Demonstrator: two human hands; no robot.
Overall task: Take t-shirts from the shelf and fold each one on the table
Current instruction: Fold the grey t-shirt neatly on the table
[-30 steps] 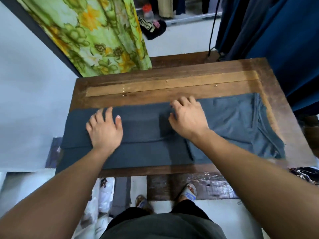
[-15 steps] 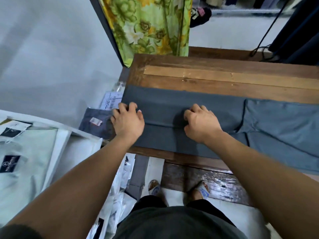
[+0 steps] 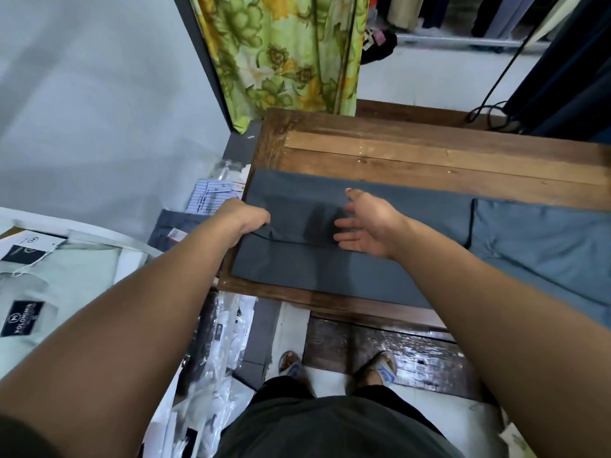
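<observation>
Here a grey t-shirt (image 3: 380, 259) lies spread lengthwise across the wooden table (image 3: 429, 160), already folded into a long band whose left end reaches the table's left edge and whose right part runs out of view at the right margin. The left hand (image 3: 246, 216) sits at the shirt's left end, fingers curled over and pinching the edge of the upper fold where a crease line begins. The right hand (image 3: 367, 226) hangs just above the middle of the band, palm turned leftward, fingers straight and spread, grasping nothing; its shadow falls on the cloth between the two hands. Whether its lowest fingers touch the fabric cannot be told. A floral green and yellow curtain (image 3: 284, 51) hangs behind the table's far left corner. To the left of the table, packaged pale shirts (image 3: 39, 292) with dark labels lie stacked, and clear plastic bags (image 3: 211, 358) are strewn on the floor below. Two sandalled feet (image 3: 380, 371) stand at the near edge of the table, beside a dark wooden board (image 3: 413, 352) on the floor.
</observation>
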